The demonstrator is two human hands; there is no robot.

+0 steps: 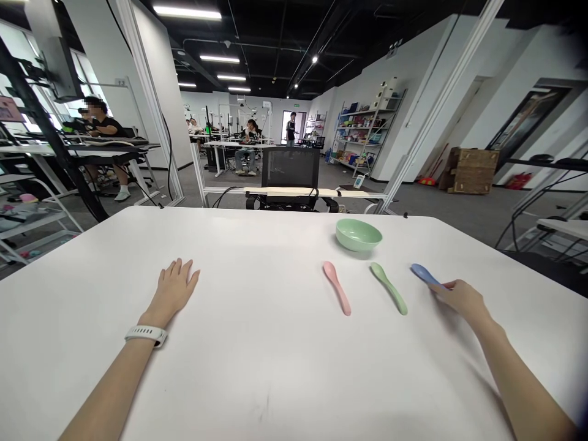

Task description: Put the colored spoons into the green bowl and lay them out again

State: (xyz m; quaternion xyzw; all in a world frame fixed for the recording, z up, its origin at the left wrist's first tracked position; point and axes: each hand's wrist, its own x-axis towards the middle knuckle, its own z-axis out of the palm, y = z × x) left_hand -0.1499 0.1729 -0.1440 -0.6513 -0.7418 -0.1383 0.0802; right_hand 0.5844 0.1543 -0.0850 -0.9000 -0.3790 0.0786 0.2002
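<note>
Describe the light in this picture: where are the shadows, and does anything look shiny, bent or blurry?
In the head view: bright ceiling lights; soft shadows below the right hand and green bowl; pale sheen on the white table; metal posts leaning outward, probably wide-lens distortion; right corners dark; the blue spoon fairly crisp.

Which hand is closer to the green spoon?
Right. The right hand is just right of the green spoon, holding the blue spoon; the left hand is far left, beyond the pink spoon.
</note>
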